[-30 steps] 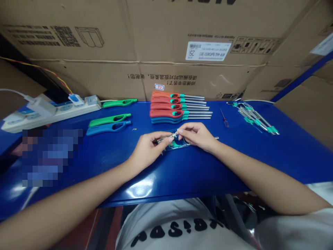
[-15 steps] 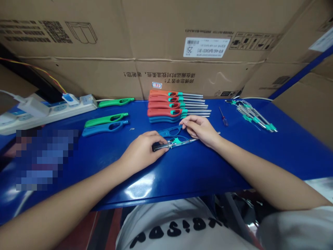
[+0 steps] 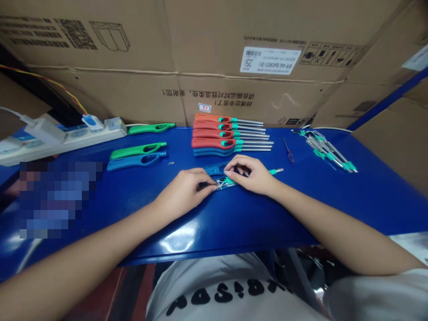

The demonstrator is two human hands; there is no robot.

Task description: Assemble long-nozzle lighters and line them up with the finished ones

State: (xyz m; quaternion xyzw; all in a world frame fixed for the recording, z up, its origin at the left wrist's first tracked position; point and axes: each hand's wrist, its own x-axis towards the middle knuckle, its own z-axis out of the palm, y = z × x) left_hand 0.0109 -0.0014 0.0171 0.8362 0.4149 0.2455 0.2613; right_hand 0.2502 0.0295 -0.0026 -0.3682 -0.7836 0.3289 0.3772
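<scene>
The left hand (image 3: pixel 185 189) pinches the left end of the open lighter (image 3: pixel 228 180); the right hand (image 3: pixel 252 176) arches over its middle, curled inward, hold unclear.

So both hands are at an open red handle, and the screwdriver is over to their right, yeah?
Not red: the open handle at the left hand and right hand is blue, as the head view shows. The screwdriver is indeed to their right.

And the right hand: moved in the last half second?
Yes, slightly: judged against the red-handled lighters, the right hand's fingertips have shifted toward the person and a little to the left.
</scene>
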